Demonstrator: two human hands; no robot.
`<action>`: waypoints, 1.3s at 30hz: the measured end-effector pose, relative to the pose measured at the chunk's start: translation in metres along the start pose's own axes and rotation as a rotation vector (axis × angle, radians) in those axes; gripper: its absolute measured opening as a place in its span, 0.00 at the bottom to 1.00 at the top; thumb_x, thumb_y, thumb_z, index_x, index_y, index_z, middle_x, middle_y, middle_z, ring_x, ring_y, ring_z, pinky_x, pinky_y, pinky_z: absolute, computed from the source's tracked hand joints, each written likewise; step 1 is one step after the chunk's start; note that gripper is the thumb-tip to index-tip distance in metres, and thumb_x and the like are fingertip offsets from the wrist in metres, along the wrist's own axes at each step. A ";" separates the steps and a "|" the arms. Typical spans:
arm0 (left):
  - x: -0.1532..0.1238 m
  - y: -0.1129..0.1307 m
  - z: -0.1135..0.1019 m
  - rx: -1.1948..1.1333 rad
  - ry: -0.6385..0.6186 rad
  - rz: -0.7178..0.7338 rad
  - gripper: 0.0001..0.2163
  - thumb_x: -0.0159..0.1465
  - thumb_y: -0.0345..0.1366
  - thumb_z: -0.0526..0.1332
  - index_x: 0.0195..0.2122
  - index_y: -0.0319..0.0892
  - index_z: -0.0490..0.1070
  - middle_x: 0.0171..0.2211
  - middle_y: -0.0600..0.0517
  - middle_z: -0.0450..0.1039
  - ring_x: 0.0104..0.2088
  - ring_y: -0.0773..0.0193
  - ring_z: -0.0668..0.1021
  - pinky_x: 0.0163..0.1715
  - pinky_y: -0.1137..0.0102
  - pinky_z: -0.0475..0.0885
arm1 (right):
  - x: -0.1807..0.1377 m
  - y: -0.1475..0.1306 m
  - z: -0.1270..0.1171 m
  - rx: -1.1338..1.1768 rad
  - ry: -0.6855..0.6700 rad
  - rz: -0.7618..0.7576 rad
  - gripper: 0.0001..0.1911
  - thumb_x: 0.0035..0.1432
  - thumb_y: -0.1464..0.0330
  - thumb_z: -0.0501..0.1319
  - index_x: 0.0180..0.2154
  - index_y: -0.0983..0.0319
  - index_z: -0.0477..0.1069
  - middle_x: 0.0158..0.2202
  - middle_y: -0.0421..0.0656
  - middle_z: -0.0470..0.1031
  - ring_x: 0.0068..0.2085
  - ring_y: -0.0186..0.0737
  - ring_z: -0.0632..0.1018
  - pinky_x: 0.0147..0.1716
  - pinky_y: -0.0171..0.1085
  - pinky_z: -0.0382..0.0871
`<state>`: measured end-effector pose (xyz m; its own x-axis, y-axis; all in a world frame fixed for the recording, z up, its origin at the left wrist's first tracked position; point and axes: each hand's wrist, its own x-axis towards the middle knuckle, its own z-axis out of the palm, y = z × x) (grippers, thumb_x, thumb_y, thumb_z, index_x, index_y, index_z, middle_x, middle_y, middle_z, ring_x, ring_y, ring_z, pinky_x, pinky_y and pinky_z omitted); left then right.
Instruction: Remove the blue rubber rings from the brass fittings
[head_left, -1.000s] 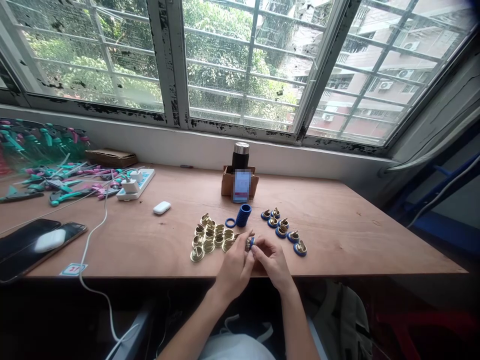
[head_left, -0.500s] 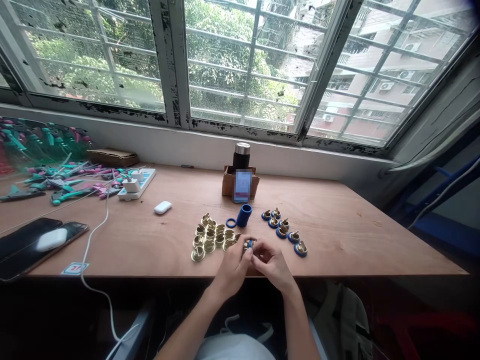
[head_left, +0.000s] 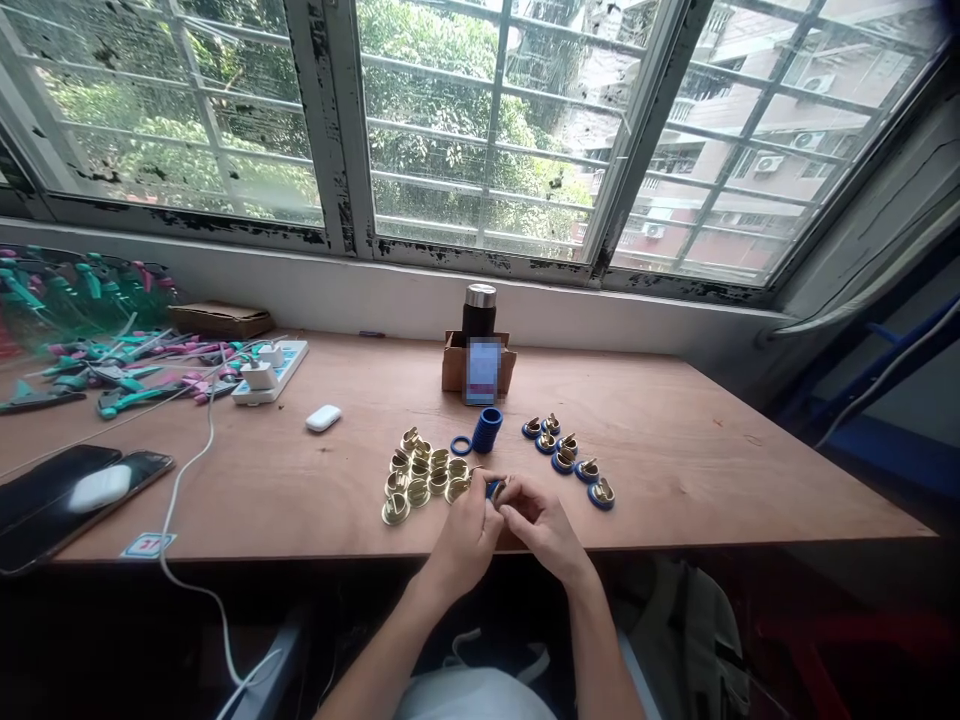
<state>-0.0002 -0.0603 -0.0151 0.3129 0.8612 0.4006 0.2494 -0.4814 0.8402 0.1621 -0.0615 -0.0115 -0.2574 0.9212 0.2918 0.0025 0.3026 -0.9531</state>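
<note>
Between my left hand and my right hand, close to the table's front edge, is a small brass-coloured round fitting with a blue ring on it. Fingertips of both hands close on it and hide much of it. To the left lie several brass fittings without rings, grouped in rows. Beyond my hands stands a stack of blue rings, with one loose blue ring beside it. On the right sit several brass fittings with blue rings around their bases.
A phone leans on a cardboard box holding a dark bottle. At left are a white earbud case, a power strip, several pliers, phones and a white cable hanging over the edge.
The fitting and blue ring have turned between my fingertips, so more brass now shows on the right-hand side. Both hands stay in nearly the same place. The view has shifted slightly.
</note>
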 end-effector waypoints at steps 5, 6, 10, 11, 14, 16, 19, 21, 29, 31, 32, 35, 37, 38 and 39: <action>0.000 -0.003 0.005 0.053 0.038 0.028 0.13 0.72 0.32 0.52 0.57 0.42 0.63 0.48 0.44 0.76 0.47 0.54 0.80 0.47 0.60 0.76 | 0.004 0.005 0.001 0.067 0.101 0.043 0.15 0.64 0.55 0.67 0.35 0.60 0.73 0.32 0.40 0.74 0.33 0.40 0.74 0.36 0.37 0.69; 0.000 -0.004 0.006 0.056 0.042 0.038 0.14 0.72 0.32 0.53 0.58 0.43 0.62 0.49 0.44 0.75 0.48 0.54 0.80 0.49 0.59 0.76 | 0.005 0.007 0.001 0.076 0.124 0.049 0.15 0.64 0.55 0.67 0.36 0.60 0.74 0.31 0.40 0.74 0.33 0.39 0.74 0.35 0.37 0.69; 0.000 -0.008 0.009 0.063 0.065 0.106 0.18 0.70 0.28 0.53 0.60 0.44 0.60 0.55 0.43 0.73 0.54 0.54 0.78 0.56 0.56 0.74 | 0.005 0.009 0.003 0.089 0.127 0.034 0.14 0.62 0.56 0.69 0.39 0.60 0.75 0.35 0.42 0.76 0.36 0.41 0.76 0.38 0.38 0.71; 0.000 -0.008 0.009 0.062 0.069 0.123 0.19 0.69 0.27 0.52 0.61 0.44 0.60 0.56 0.42 0.71 0.56 0.54 0.77 0.58 0.55 0.73 | 0.005 0.009 0.003 0.086 0.125 0.029 0.14 0.62 0.56 0.69 0.38 0.60 0.75 0.34 0.41 0.76 0.36 0.41 0.76 0.38 0.38 0.72; -0.001 -0.007 0.009 0.042 0.059 0.136 0.20 0.69 0.26 0.52 0.61 0.43 0.60 0.60 0.41 0.69 0.60 0.53 0.75 0.61 0.54 0.71 | 0.004 0.010 0.003 0.059 0.145 0.021 0.14 0.61 0.56 0.69 0.37 0.60 0.74 0.31 0.39 0.72 0.32 0.38 0.73 0.33 0.37 0.70; -0.002 -0.004 0.007 0.005 0.033 0.102 0.19 0.70 0.28 0.52 0.62 0.44 0.60 0.60 0.42 0.70 0.59 0.54 0.76 0.59 0.56 0.73 | 0.003 0.009 0.003 0.045 0.154 0.025 0.14 0.61 0.57 0.69 0.37 0.60 0.74 0.31 0.39 0.71 0.31 0.37 0.71 0.31 0.36 0.68; -0.001 0.000 0.002 -0.054 0.016 0.056 0.19 0.73 0.32 0.52 0.65 0.44 0.60 0.61 0.42 0.71 0.59 0.54 0.76 0.60 0.57 0.72 | 0.001 0.007 0.002 0.046 0.142 0.027 0.13 0.61 0.57 0.69 0.37 0.60 0.73 0.32 0.40 0.71 0.31 0.37 0.70 0.29 0.35 0.66; 0.000 0.002 0.000 -0.056 0.033 0.043 0.20 0.74 0.37 0.52 0.66 0.44 0.60 0.61 0.43 0.72 0.59 0.52 0.76 0.61 0.56 0.70 | 0.000 0.006 0.002 0.049 0.122 0.023 0.12 0.60 0.59 0.69 0.37 0.59 0.74 0.31 0.39 0.70 0.31 0.36 0.69 0.29 0.35 0.65; 0.003 0.008 0.001 -0.068 0.027 -0.042 0.16 0.77 0.42 0.49 0.59 0.44 0.70 0.51 0.46 0.79 0.48 0.55 0.81 0.50 0.63 0.74 | -0.002 0.004 0.002 0.033 0.090 -0.017 0.08 0.62 0.63 0.68 0.37 0.59 0.74 0.32 0.39 0.68 0.31 0.36 0.67 0.28 0.34 0.63; 0.002 0.008 0.000 -0.076 0.028 -0.037 0.17 0.77 0.42 0.48 0.61 0.44 0.69 0.52 0.46 0.78 0.50 0.55 0.80 0.51 0.63 0.74 | -0.002 0.004 0.002 0.043 0.084 -0.020 0.07 0.62 0.64 0.68 0.37 0.59 0.74 0.32 0.39 0.68 0.31 0.36 0.67 0.29 0.35 0.64; 0.002 0.007 0.000 -0.076 0.025 -0.034 0.17 0.78 0.42 0.48 0.61 0.44 0.68 0.53 0.46 0.78 0.50 0.55 0.80 0.52 0.62 0.73 | -0.002 0.004 0.002 0.048 0.082 -0.020 0.07 0.62 0.64 0.68 0.37 0.59 0.74 0.33 0.39 0.68 0.31 0.36 0.67 0.30 0.35 0.64; 0.001 0.005 -0.001 -0.065 0.011 -0.021 0.17 0.77 0.41 0.47 0.61 0.44 0.68 0.52 0.45 0.77 0.50 0.55 0.79 0.52 0.62 0.73 | -0.002 0.004 0.003 0.047 0.081 -0.014 0.07 0.62 0.65 0.68 0.36 0.59 0.72 0.33 0.39 0.68 0.31 0.36 0.67 0.30 0.35 0.65; 0.001 0.003 -0.001 -0.054 0.000 -0.012 0.17 0.77 0.40 0.47 0.60 0.43 0.68 0.50 0.45 0.78 0.48 0.55 0.79 0.50 0.62 0.73 | -0.002 0.003 0.004 0.031 0.086 -0.012 0.07 0.61 0.65 0.68 0.35 0.59 0.72 0.33 0.39 0.67 0.31 0.35 0.66 0.29 0.34 0.64; 0.001 0.003 0.000 -0.049 -0.006 -0.008 0.17 0.77 0.40 0.47 0.59 0.43 0.68 0.49 0.45 0.78 0.47 0.55 0.79 0.49 0.62 0.73 | -0.002 0.002 0.004 0.020 0.089 -0.014 0.07 0.61 0.66 0.68 0.35 0.59 0.72 0.33 0.39 0.67 0.31 0.35 0.66 0.29 0.34 0.64; 0.001 0.002 0.000 -0.042 -0.010 -0.004 0.17 0.76 0.40 0.47 0.59 0.42 0.67 0.48 0.45 0.77 0.46 0.55 0.79 0.48 0.62 0.73 | -0.002 0.002 0.004 0.010 0.091 -0.018 0.07 0.60 0.66 0.68 0.35 0.60 0.71 0.33 0.39 0.67 0.31 0.35 0.66 0.29 0.34 0.64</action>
<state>0.0006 -0.0603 -0.0132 0.3214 0.8614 0.3934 0.2121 -0.4703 0.8566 0.1583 -0.0635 -0.0143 -0.1680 0.9344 0.3141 -0.0106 0.3169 -0.9484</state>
